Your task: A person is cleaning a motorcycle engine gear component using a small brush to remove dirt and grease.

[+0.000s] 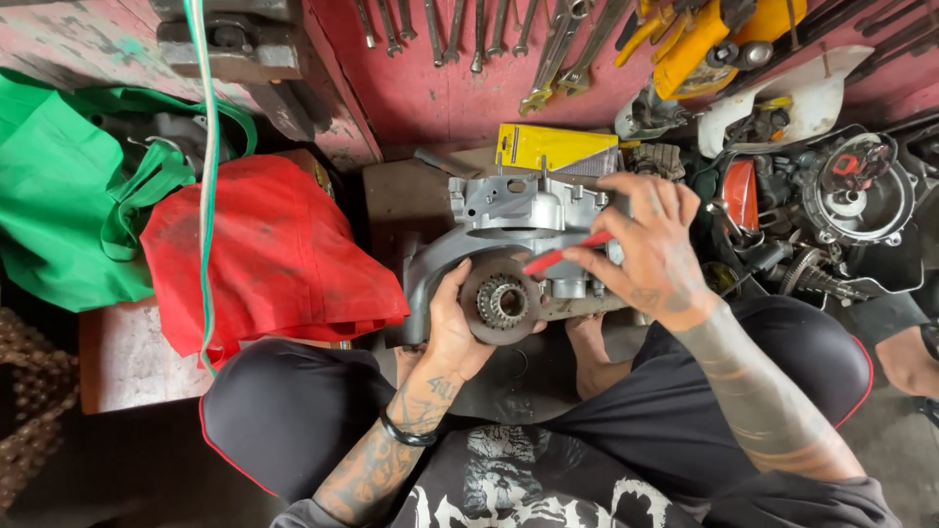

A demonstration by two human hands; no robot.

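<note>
The left hand [452, 328] reaches up from the near left, palm turned inward, fingers and thumb curled in a loose cupping grip. Its tattooed forearm wears a dark band at the wrist. The right hand [653, 249] comes from the near right, fingers bent, thumb and forefinger pinched together, forearm tattooed.

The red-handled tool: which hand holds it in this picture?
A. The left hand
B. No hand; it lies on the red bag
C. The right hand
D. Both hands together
C. The right hand grips the red-handled tool over the grey engine casing, while the left hand cups the round toothed part.
</note>
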